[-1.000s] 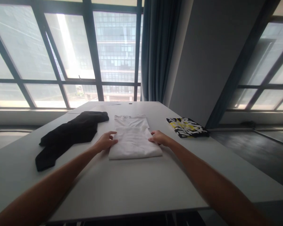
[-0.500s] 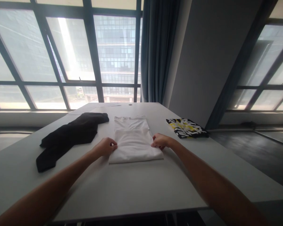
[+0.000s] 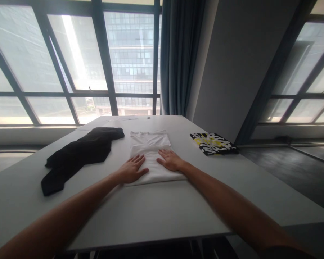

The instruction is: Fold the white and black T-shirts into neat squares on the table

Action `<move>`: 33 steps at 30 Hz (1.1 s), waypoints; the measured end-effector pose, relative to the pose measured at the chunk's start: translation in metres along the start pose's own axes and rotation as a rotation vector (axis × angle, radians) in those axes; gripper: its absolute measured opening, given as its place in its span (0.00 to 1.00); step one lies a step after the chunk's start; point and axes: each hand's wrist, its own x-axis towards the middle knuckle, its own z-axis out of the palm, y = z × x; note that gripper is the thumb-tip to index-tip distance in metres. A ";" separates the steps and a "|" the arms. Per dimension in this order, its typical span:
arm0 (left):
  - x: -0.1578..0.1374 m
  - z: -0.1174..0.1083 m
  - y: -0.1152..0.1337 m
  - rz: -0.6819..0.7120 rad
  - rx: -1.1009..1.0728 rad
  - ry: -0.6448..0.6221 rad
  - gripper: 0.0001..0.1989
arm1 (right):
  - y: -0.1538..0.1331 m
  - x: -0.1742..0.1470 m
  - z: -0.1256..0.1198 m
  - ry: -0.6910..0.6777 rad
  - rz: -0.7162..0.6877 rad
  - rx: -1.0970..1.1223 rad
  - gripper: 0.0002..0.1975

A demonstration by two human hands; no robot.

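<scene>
A white folded garment, likely a T-shirt (image 3: 153, 175), lies flat in front of me, its near part doubled over toward the far end. My left hand (image 3: 131, 169) rests palm down on its left side, fingers spread. On the right side of the cloth my right hand (image 3: 169, 160) also lies flat with its fingers stretched out. Neither hand grips the fabric. Parts of the shirt's side edges are hidden under my hands.
All of this is on a white table (image 3: 151, 212). To the left lies a dark garment (image 3: 83, 151), loosely laid out. A black, white and yellow patterned folded cloth (image 3: 213, 144) sits near the right edge. Windows, a curtain (image 3: 178, 61) and a pillar stand behind.
Both hands have let go of the white shirt's side edges and moved inward onto its top, opening flat. The shirt has stayed in place.
</scene>
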 end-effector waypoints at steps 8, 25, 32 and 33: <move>0.007 -0.007 -0.042 -0.263 0.042 0.026 0.38 | 0.043 0.010 -0.007 0.010 0.230 0.019 0.35; -0.032 -0.020 -0.065 0.188 -0.110 -0.011 0.32 | 0.084 -0.033 -0.040 -0.140 -0.160 0.163 0.41; -0.008 -0.009 -0.057 0.197 -0.083 0.302 0.21 | 0.059 -0.019 -0.026 0.216 -0.234 0.092 0.13; -0.009 -0.012 -0.055 0.192 -0.111 0.321 0.20 | 0.055 -0.018 -0.027 0.242 -0.256 0.095 0.13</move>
